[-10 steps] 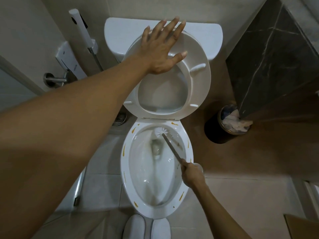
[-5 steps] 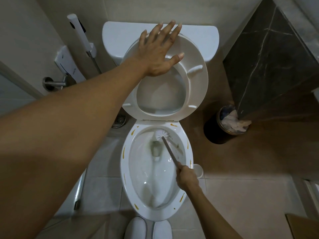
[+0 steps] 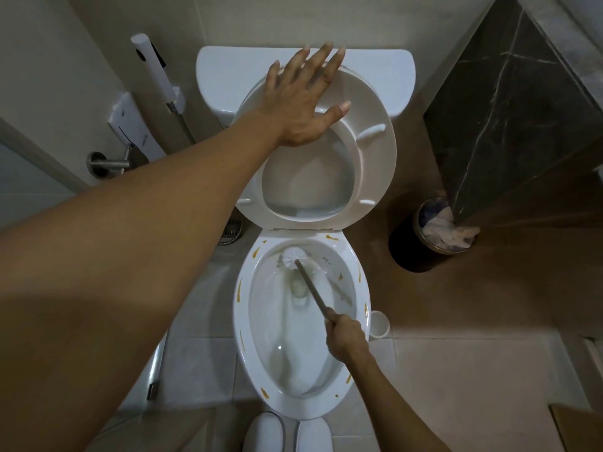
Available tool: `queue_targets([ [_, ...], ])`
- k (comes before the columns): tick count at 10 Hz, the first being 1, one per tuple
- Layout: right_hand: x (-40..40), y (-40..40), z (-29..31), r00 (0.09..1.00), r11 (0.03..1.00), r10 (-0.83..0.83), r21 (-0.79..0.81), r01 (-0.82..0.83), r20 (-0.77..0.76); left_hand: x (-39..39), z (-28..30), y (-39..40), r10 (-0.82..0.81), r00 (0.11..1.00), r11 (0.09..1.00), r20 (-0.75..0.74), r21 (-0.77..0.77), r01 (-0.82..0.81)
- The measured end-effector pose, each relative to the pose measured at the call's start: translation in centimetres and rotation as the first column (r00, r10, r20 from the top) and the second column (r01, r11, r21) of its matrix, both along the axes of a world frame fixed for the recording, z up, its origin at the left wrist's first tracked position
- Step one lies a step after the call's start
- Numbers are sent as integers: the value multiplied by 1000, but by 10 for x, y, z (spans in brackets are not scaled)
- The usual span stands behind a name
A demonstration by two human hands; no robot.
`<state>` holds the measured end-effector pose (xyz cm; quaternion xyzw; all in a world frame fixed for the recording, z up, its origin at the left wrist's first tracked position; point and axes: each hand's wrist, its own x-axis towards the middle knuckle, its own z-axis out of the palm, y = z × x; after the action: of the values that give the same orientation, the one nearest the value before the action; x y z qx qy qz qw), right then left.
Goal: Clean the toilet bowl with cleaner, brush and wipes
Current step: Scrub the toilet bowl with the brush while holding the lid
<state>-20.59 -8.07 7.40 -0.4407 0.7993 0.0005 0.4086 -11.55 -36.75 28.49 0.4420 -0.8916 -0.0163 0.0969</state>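
The white toilet bowl point(image 3: 241, 324) sits in the middle of the view, its rim dotted with orange-yellow smears. Its seat point(image 3: 375, 158) and lid stand raised against the tank point(image 3: 228, 70). My left hand point(image 3: 303, 102) lies flat with spread fingers on the upper left of the raised seat. My right hand point(image 3: 346, 337) is closed around the handle of the toilet brush point(image 3: 311, 290) above the bowl's right rim. The white brush head point(image 3: 292, 256) presses against the back inner wall of the bowl, just under the rim.
A dark waste bin point(image 3: 411, 249) with crumpled paper stands right of the toilet, beside a dark marble wall point(image 3: 522, 109). A white brush holder point(image 3: 380, 324) sits on the floor by the bowl's right side. A bidet sprayer point(image 3: 153, 66) hangs on the left wall. White slippers point(image 3: 287, 432) are below.
The brush head has swept left along the back of the bowl, and my right hand moved left over the rim. My left hand stays pressed on the raised seat.
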Motion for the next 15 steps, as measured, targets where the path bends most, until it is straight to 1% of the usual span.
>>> queue_targets([
  [2, -23, 8, -4, 998, 998, -64, 24, 64, -22, 1, 1, 0, 0, 1000, 1000, 3, 4, 0],
  [3, -24, 11, -6, 988, 991, -135, 13, 134, 82, 0, 0, 0, 1, 1000, 1000, 2, 1, -1],
  [4, -13, 12, -6, 977, 996, -77, -34, 86, 197, 0, -1, 0, 3, 1000, 1000, 0, -6, -3],
  [5, -17, 18, -7, 973, 993, -91, -51, 104, 212, 0, 0, -2, 2, 1000, 1000, 7, -6, -2],
  [6, -32, 19, -10, 963, 979, -190, -42, 201, 191, -1, 0, 0, 6, 1000, 1000, 6, 0, -6],
  [7, -29, 16, -13, 960, 978, -196, -29, 206, 198, -1, 0, 0, 8, 1000, 1000, 7, -4, -8],
  [8, -13, 13, -15, 958, 995, -94, -10, 101, 272, 0, 0, 0, 7, 1000, 1000, -3, 8, -7],
  [9, -16, 8, -16, 963, 995, -91, -14, 98, 253, 0, 1, -1, 2, 1000, 1000, 5, 7, -2],
  [10, -30, 4, -18, 964, 980, -187, -29, 196, 189, 0, 1, -1, 0, 1000, 1000, 10, 1, 0],
  [11, -30, -1, -17, 961, 982, -188, 38, 184, 203, 0, 1, -1, -2, 1000, 1000, 9, 4, 2],
  [12, -25, -6, -7, 968, 990, -75, 133, 43, 240, 0, 1, 0, 1, 1000, 1000, 13, -5, -1],
  [13, -35, -17, 16, 957, 968, -8, 240, -65, 290, 0, 1, 0, -5, 1000, 1000, 14, -1, 5],
  [14, -48, -24, 37, 950, 918, 166, 311, -247, 266, 1, 2, -1, -8, 1000, 1000, 10, 5, 7],
  [15, -43, -27, 36, 954, 945, 114, 265, -190, 278, 0, 2, -1, -6, 1000, 1000, 17, 0, 6],
])
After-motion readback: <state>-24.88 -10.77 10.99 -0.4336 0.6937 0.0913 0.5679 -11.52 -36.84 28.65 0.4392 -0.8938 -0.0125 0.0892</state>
